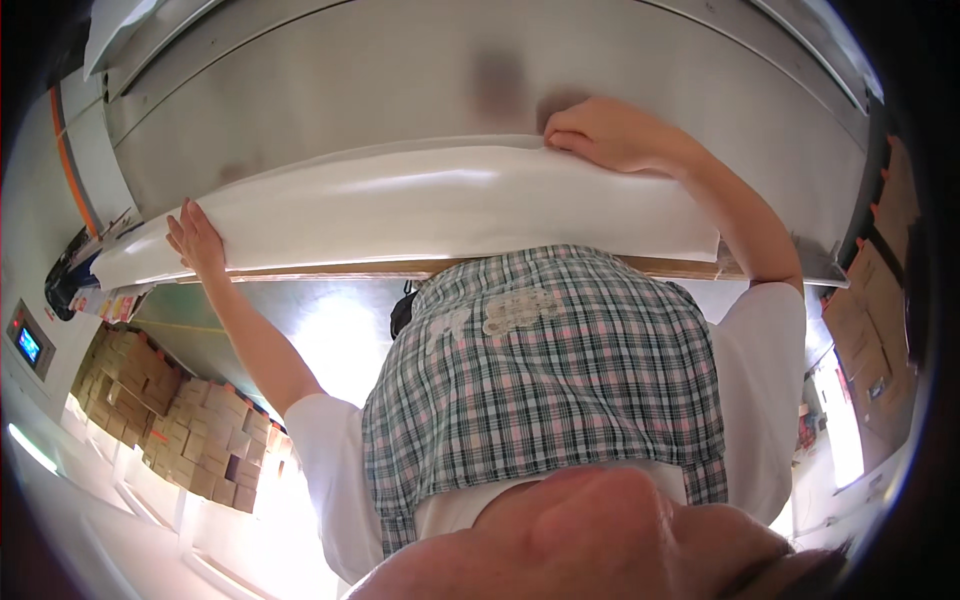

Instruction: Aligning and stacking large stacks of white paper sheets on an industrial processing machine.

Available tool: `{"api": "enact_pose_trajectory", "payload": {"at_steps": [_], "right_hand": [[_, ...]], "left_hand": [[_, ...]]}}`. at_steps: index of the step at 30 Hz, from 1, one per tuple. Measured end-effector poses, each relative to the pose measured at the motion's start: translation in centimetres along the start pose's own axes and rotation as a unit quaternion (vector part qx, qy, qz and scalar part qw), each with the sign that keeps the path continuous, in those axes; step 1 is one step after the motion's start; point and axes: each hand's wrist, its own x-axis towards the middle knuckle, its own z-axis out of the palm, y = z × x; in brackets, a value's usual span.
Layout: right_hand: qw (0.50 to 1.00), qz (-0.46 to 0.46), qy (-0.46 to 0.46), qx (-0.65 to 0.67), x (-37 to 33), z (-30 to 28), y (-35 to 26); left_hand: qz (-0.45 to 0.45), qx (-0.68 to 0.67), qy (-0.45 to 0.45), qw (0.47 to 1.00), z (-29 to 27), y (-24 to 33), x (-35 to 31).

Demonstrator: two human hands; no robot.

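Sheet [450, 215] under L/R hands [202, 243] [606, 133]

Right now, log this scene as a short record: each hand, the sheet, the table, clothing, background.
Left hand: on the sheet's left part, fingers spread
Right hand: at the sheet's far edge, fingers curled
Sheet: white, long, along the table's near side
Table: grey, shiny
Clothing: checked apron, white sleeves
Background: stacked boxes, lit screen
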Motion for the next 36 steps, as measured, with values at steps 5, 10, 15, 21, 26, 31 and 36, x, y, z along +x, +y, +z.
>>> {"api": "enact_pose_trajectory", "payload": {"at_steps": [5,10,15,21,26,31,36], "right_hand": [[0.996,0.044,-0.007,-0.072,0.8,0.8,-0.6],[0.996,0.031,0.009,-0.086,-0.7,1.1,-1.1],[0.978,-0.14,0.103,-0.117,-0.8,1.9,-0.5],[0.995,0.05,-0.079,0.041,-2.6,0.5,-0.5],[0.98,0.146,-0.118,0.068,-4.9,-0.7,2.0],[0.965,0.166,-0.134,0.152,-10.2,-1.7,9.1],[0.966,0.059,-0.021,0.251,-12.7,-1.4,6.2]], "left_hand": [[0.282,-0.081,0.098,0.951,-2.1,5.1,-2.3],[0.541,-0.281,-0.204,0.766,-3.7,22.5,-11.9],[0.529,-0.085,-0.407,0.74,-1.6,26.2,-11.0],[0.523,0.001,-0.463,0.716,-2.0,26.1,-11.3],[0.513,-0.035,-0.46,0.724,-1.9,25.5,-11.2],[0.499,-0.06,-0.47,0.726,-2.5,25.2,-10.7],[0.525,-0.149,-0.295,0.784,-2.7,22.8,-11.2]]}}
